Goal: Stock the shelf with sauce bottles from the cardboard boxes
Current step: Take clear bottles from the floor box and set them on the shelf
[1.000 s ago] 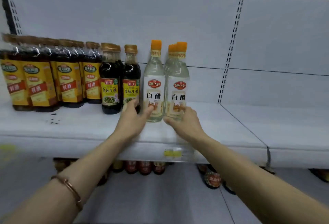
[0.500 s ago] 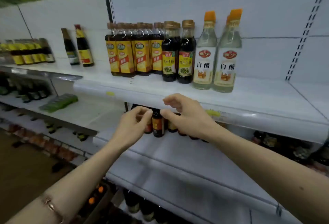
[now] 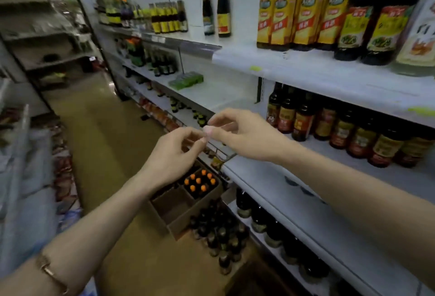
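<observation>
Both my hands hover in mid-air in front of the shelving and hold nothing. My left hand (image 3: pixel 174 154) and my right hand (image 3: pixel 242 135) have loosely curled fingers, with their fingertips nearly meeting. Below them on the floor stands an open cardboard box (image 3: pixel 181 215) with several orange-capped bottles (image 3: pixel 200 182) in its far compartment. A cluster of dark bottles (image 3: pixel 219 232) stands on the floor beside it. On the top shelf (image 3: pixel 306 72) at the right stand yellow-labelled bottles (image 3: pixel 303 13), dark soy sauce bottles (image 3: pixel 367 27) and a clear vinegar bottle (image 3: pixel 421 36).
The middle shelf holds a row of dark bottles (image 3: pixel 341 128), and more stand on the lowest shelf (image 3: pixel 259 215). Green packs (image 3: pixel 186 80) lie on a shelf further down the aisle. The tan aisle floor (image 3: pixel 106 142) runs ahead. Racks and packaged goods (image 3: pixel 35 178) line the left side.
My hands let go of the vinegar bottles on the top shelf and drew back and down. The view swung left and downward, bringing the aisle and the floor box into sight.
</observation>
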Action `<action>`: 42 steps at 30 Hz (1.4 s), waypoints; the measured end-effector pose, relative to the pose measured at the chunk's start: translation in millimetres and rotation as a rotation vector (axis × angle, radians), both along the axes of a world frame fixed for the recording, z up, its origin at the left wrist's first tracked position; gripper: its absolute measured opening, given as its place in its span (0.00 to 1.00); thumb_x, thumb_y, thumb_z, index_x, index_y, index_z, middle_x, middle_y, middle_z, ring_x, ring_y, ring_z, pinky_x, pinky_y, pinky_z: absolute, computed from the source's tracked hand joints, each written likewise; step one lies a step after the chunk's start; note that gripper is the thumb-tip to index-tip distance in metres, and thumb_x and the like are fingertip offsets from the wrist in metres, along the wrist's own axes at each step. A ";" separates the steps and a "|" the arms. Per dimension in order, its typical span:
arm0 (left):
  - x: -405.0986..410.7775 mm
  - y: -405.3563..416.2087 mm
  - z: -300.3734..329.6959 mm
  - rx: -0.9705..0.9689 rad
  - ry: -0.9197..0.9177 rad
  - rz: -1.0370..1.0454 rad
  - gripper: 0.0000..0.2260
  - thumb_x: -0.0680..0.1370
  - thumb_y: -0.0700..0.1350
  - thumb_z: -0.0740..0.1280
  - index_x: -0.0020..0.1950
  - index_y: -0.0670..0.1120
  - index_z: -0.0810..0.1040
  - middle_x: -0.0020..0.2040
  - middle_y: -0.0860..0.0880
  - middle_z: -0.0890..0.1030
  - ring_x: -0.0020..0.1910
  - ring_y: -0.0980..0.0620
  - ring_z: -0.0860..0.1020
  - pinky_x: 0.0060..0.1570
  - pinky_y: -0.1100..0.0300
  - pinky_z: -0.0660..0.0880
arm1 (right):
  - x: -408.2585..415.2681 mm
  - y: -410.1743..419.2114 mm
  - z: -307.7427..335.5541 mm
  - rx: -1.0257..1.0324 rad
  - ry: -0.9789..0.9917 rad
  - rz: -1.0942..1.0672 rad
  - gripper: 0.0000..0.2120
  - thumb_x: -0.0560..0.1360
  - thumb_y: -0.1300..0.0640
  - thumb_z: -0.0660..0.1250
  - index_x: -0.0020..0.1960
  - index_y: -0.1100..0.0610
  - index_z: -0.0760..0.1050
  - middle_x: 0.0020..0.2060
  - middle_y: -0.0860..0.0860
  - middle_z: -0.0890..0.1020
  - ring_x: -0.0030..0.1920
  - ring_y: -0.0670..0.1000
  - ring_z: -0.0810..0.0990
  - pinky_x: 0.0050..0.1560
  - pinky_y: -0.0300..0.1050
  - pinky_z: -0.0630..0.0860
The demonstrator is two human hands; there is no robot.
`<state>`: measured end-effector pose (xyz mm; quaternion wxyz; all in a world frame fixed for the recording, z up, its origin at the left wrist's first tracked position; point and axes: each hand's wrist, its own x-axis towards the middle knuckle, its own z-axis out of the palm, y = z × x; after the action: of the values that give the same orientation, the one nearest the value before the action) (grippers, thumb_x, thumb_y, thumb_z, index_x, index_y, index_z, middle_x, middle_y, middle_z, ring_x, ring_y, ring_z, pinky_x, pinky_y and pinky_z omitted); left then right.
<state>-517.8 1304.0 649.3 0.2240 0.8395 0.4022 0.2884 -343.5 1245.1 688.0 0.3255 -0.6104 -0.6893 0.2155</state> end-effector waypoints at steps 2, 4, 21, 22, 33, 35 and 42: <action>-21.7 11.4 -6.7 -0.015 0.027 0.007 0.05 0.80 0.53 0.63 0.52 0.57 0.77 0.50 0.57 0.79 0.49 0.60 0.77 0.49 0.64 0.74 | -19.0 14.8 -5.3 -0.014 -0.002 0.003 0.18 0.78 0.43 0.63 0.62 0.53 0.76 0.58 0.46 0.80 0.58 0.45 0.77 0.56 0.40 0.74; -44.1 27.6 -13.1 -0.026 0.043 0.003 0.04 0.80 0.53 0.63 0.50 0.58 0.77 0.49 0.57 0.79 0.49 0.61 0.77 0.49 0.65 0.74 | -37.6 31.5 -11.5 -0.031 -0.005 -0.002 0.18 0.78 0.42 0.63 0.62 0.52 0.76 0.57 0.46 0.80 0.57 0.45 0.78 0.58 0.44 0.76; -168.1 212.7 -87.5 -0.226 0.112 -0.089 0.08 0.80 0.51 0.64 0.55 0.51 0.79 0.49 0.57 0.80 0.49 0.58 0.78 0.48 0.60 0.76 | -158.1 188.7 -82.6 -0.208 0.011 -0.060 0.21 0.79 0.42 0.61 0.67 0.53 0.73 0.61 0.48 0.78 0.60 0.47 0.76 0.60 0.44 0.75; -167.6 223.4 -93.6 -0.229 0.104 -0.086 0.08 0.80 0.50 0.64 0.55 0.51 0.79 0.50 0.56 0.80 0.49 0.57 0.78 0.47 0.61 0.76 | -157.4 199.6 -87.8 -0.220 0.006 -0.063 0.21 0.79 0.42 0.61 0.66 0.53 0.73 0.60 0.48 0.78 0.59 0.46 0.76 0.58 0.43 0.74; -167.0 390.4 -142.4 -0.318 0.240 -0.028 0.06 0.80 0.48 0.64 0.55 0.51 0.78 0.54 0.50 0.78 0.51 0.56 0.77 0.54 0.60 0.75 | -149.2 388.5 -151.8 -0.302 0.040 0.008 0.21 0.79 0.42 0.60 0.66 0.53 0.73 0.61 0.49 0.78 0.60 0.48 0.77 0.61 0.49 0.75; -162.9 424.8 -144.4 -0.340 0.257 -0.012 0.07 0.80 0.48 0.65 0.56 0.50 0.79 0.54 0.50 0.77 0.50 0.57 0.77 0.52 0.64 0.75 | -145.3 423.9 -156.4 -0.312 0.050 0.027 0.20 0.79 0.43 0.61 0.65 0.53 0.73 0.60 0.49 0.78 0.59 0.48 0.77 0.61 0.50 0.76; -130.7 508.0 -156.4 -0.364 0.263 -0.041 0.08 0.80 0.47 0.64 0.56 0.48 0.78 0.54 0.49 0.77 0.50 0.56 0.76 0.51 0.65 0.71 | -115.8 507.5 -163.4 -0.355 0.096 -0.011 0.20 0.79 0.44 0.62 0.66 0.55 0.73 0.60 0.50 0.79 0.61 0.49 0.77 0.61 0.48 0.75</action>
<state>-648.5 1812.0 493.0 0.3234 0.8236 0.4562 0.0947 -459.3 1752.7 524.5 0.2462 -0.6509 -0.6209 0.3609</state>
